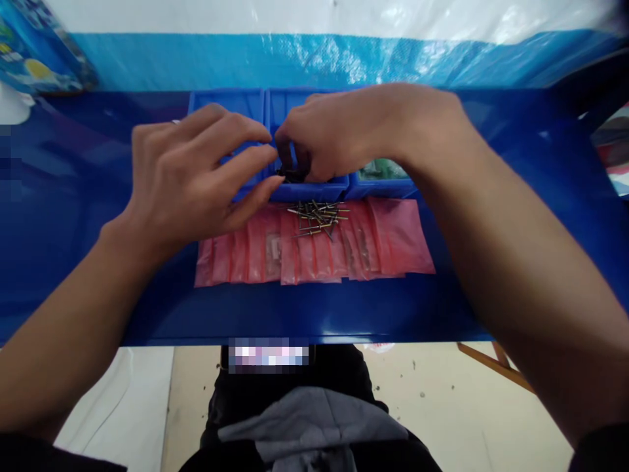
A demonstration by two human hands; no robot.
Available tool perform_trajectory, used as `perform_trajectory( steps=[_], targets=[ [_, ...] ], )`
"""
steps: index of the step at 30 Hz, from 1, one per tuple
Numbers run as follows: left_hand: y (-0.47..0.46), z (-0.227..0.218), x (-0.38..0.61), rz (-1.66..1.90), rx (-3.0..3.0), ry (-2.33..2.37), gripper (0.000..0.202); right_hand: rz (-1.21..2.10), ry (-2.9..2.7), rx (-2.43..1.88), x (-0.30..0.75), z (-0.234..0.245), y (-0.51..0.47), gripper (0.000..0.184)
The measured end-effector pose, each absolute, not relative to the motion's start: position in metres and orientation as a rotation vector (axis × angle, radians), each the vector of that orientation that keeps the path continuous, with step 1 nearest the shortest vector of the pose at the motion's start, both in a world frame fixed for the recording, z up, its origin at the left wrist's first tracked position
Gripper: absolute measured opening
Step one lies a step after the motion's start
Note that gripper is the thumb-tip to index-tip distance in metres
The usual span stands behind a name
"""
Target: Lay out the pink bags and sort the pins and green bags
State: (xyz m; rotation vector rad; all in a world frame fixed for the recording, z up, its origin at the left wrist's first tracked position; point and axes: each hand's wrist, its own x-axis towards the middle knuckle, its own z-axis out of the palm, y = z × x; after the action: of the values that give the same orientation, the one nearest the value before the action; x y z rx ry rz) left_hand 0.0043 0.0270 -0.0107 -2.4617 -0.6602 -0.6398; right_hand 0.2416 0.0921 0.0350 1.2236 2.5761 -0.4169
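Observation:
Over the left blue bin (228, 101), my left hand (189, 174) has its fingers apart, their tips close to my right hand. My right hand (334, 134) reaches into the middle blue bin (309, 192) with curled, closed fingers. Small dark pieces (293, 176) lie at its fingertips; what it grips is too shaded to tell. Just in front of the bins, a small heap of metal pop rivets (317, 217) rests on a row of overlapping pink plastic bags (400, 233). Some bags have small parts inside.
A third blue bin (381, 192) at the right contains greenish clear plastic packets (383, 168). The bins and bags are on a blue table (304, 311). A colourful package (42, 49) and a white object (14, 105) stand at the far left. Blue-and-white sheeting (196, 59) hangs behind.

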Motion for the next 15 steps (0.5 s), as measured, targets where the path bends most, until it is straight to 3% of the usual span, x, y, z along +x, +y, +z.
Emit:
perform_trajectory(
  steps=[3,8,12,15],
  targets=[
    [0.022,-0.017,0.006,-0.644,-2.521,-0.634,0.033,-0.294,2.620,1.128,0.239,0.027,0.095,0.007],
    [0.020,-0.020,0.006,-0.729,-2.561,-0.606,0.026,-0.277,2.712,1.001,0.239,0.029,0.096,0.014],
    [0.021,-0.021,0.001,-0.710,-2.588,-0.618,0.025,-0.349,2.821,0.927,0.244,0.041,0.095,0.006],
    [0.022,-0.023,-0.002,-0.699,-2.606,-0.619,0.023,-0.353,2.880,1.004,0.249,0.050,0.095,0.016]
  ],
)
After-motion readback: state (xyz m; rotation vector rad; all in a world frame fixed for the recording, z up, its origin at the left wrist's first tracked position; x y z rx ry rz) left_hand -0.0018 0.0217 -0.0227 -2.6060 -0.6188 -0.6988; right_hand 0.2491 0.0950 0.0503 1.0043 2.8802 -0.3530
